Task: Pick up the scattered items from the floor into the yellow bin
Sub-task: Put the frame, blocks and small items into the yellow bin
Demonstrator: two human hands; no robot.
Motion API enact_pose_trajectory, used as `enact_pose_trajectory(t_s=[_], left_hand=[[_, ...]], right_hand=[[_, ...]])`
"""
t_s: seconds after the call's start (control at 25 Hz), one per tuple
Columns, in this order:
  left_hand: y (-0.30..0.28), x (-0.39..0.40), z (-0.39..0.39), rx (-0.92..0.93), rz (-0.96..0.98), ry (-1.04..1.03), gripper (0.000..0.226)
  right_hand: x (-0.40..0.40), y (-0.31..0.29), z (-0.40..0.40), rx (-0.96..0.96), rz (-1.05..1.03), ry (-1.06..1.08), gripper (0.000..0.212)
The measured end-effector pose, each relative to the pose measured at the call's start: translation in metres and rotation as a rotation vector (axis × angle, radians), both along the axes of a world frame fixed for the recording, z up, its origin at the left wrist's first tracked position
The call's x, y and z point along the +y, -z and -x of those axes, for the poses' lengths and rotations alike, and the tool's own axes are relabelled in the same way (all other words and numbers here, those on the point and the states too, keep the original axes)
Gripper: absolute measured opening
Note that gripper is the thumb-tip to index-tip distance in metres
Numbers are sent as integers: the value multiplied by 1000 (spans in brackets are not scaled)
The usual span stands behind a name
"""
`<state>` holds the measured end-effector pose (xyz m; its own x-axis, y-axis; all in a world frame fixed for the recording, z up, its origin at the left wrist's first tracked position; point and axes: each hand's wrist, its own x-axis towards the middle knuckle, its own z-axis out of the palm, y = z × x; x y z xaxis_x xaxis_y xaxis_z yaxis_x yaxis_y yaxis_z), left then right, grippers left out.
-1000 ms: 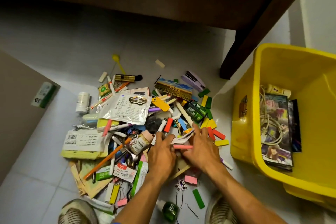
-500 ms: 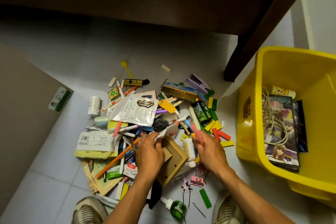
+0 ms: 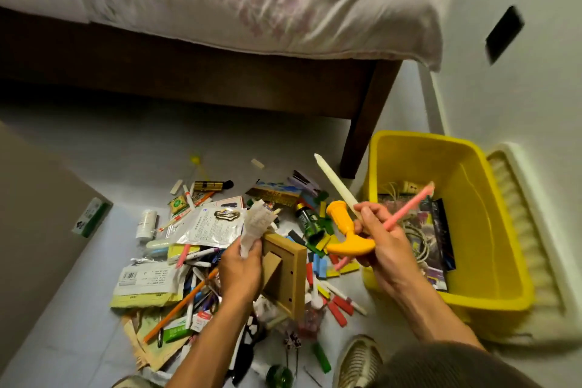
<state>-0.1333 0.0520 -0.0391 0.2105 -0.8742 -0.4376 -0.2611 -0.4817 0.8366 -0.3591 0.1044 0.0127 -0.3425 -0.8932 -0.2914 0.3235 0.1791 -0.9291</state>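
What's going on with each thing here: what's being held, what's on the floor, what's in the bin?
Left hand: gripping a wooden picture frame and crumpled paper slip.
Right hand: clutching a cream candle, a pink candle and an orange plastic handle.
Yellow plastic bin: upright, open, partly filled with cables and books.
Orange pencil: lying in the floor pile.

The single head-worn wide-angle camera looks forward and down from close above the floor clutter (image 3: 201, 249), taking in the bed (image 3: 220, 3) ahead and the yellow bin (image 3: 491, 230) at right.
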Motion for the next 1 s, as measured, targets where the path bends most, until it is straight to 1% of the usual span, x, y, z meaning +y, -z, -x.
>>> enact_pose_trajectory(t_s=[0.04, 0.12, 0.2, 0.24, 0.28, 0.36, 0.4, 0.44, 0.48, 0.56, 0.6, 0.64, 0.68, 0.72, 0.76, 0.8, 0.84, 0.88, 0.92, 1.0], left_hand=[[-10, -3, 14, 33, 23, 19, 9], [-34, -5, 51, 128, 69, 78, 5], [-58, -5, 90, 228, 60, 146, 6], [-67, -4, 111, 271, 34, 183, 6], [-74, -3, 125, 315, 7, 204, 7], [-87, 2, 154, 415, -44, 238, 8], [-92, 6, 167, 448, -68, 255, 8], [-97, 10, 179, 472, -90, 274, 10], [-102, 13, 190, 499, -116, 295, 11], [-109, 18, 208, 560, -192, 353, 14], [-112, 21, 216, 591, -238, 399, 15], [-113, 24, 222, 617, -290, 447, 16], [-113, 27, 227, 629, -338, 484, 15], [-112, 30, 230, 614, -362, 509, 15], [-109, 31, 234, 556, -357, 531, 14], [-105, 29, 236, 461, -327, 559, 14], [-100, 27, 237, 353, -301, 589, 17], [-95, 25, 235, 267, -297, 615, 22], [-92, 22, 231, 228, -312, 626, 26], [-86, 19, 220, 216, -326, 611, 30]], right_hand=[[5, -13, 11, 45, 21, 36, 13], [23, -37, 43, 234, 26, 145, 13], [41, -54, 75, 426, -9, 242, 16], [49, -60, 92, 512, -58, 255, 23], [53, -63, 102, 602, -144, 223, 35], [63, -62, 122, 843, -380, 145, 64], [67, -60, 127, 910, -415, 117, 73], [69, -58, 128, 884, -371, 85, 76], [69, -57, 127, 739, -280, 67, 77], [66, -50, 123, 291, -172, 34, 80], [65, -44, 121, 105, -175, 20, 81], [65, -38, 121, -58, -187, 6, 79], [68, -31, 119, -216, -178, 11, 70], [69, -25, 119, -346, -159, 44, 61], [70, -18, 120, -445, -143, 102, 55], [71, -13, 122, -505, -138, 167, 53], [70, -9, 126, -522, -137, 236, 53], [70, -8, 129, -489, -138, 310, 51], [69, -9, 133, -426, -141, 391, 46], [66, -13, 139, -247, -185, 534, 28]])
